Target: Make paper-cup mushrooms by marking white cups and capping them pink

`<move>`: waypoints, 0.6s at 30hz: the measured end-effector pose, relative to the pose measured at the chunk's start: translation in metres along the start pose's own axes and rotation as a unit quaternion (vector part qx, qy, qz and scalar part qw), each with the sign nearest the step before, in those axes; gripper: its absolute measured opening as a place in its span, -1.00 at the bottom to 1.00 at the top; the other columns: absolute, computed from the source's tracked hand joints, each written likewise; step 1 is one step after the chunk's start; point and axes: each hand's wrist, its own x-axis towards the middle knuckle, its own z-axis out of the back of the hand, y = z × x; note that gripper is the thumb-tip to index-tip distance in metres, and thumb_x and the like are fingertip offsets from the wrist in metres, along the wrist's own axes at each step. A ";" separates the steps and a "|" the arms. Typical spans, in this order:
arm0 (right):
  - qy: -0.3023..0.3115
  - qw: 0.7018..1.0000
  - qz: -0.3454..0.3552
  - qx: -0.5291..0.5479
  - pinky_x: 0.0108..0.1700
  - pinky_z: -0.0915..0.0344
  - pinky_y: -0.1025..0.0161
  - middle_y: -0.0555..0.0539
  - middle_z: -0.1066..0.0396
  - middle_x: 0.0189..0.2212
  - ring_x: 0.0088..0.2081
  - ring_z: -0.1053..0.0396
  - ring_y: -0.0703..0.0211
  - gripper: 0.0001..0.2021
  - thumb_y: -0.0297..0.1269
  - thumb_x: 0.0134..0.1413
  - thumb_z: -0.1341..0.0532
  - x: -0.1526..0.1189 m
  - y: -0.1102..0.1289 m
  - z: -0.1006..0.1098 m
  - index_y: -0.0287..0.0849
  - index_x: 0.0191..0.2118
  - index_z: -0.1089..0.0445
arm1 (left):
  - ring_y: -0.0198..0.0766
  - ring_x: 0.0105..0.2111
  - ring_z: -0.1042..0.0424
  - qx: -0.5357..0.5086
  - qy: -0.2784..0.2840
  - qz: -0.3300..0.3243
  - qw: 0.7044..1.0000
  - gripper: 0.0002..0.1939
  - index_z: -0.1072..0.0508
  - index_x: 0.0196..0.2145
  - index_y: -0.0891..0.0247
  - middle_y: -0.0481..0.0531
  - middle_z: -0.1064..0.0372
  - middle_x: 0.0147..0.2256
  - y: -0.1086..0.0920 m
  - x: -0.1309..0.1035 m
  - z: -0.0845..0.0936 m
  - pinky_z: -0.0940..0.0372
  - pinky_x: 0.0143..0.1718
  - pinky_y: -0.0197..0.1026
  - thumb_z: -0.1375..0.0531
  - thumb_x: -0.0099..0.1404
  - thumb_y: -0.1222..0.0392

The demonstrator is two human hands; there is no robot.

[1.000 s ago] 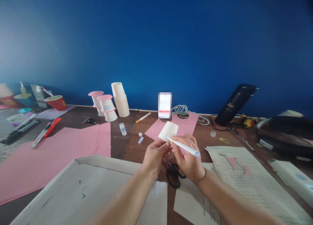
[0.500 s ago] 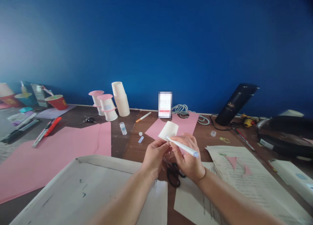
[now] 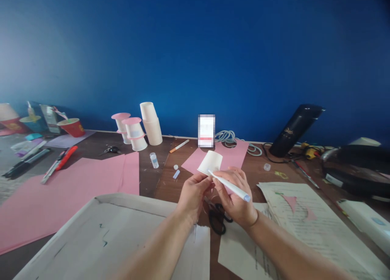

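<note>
A white paper cup (image 3: 211, 161) is tilted in front of me, its rim toward my hands. My left hand (image 3: 195, 190) is closed on the cup's near edge. In my right hand (image 3: 236, 197) is a white marker pen (image 3: 232, 186) with a pale blue end, its tip at the cup's rim. The fingers of both hands nearly meet there. Below them lie black-handled scissors (image 3: 217, 221), partly hidden by my right hand. A sheet of pink paper (image 3: 195, 160) lies beneath and behind the cup.
At the back left stand stacked white cups (image 3: 152, 130) and cups with pink discs (image 3: 135, 130). Pink sheets (image 3: 91, 174) and a box cutter (image 3: 59, 164) lie left. A black flask (image 3: 294, 132) leans on the wall at right, near printed papers (image 3: 307, 231). A glue stick (image 3: 154, 160) lies left of centre.
The view has shifted very slightly. The marker's rear end has dipped a little down and right; both hands keep their hold.
</note>
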 end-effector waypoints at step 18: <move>-0.022 1.000 -0.015 -0.002 0.01 -0.22 0.02 -0.08 -0.44 -0.30 -0.22 -0.38 0.10 -0.85 -0.39 0.14 -0.13 -0.001 -0.001 -0.001 -0.14 -0.15 -0.31 | -0.42 -0.46 -0.39 -0.055 -0.007 0.007 0.998 -0.79 -0.52 -0.42 0.39 0.06 -0.44 -0.42 -0.001 0.002 0.004 -0.26 -0.36 -0.36 -0.39 -0.04 0.25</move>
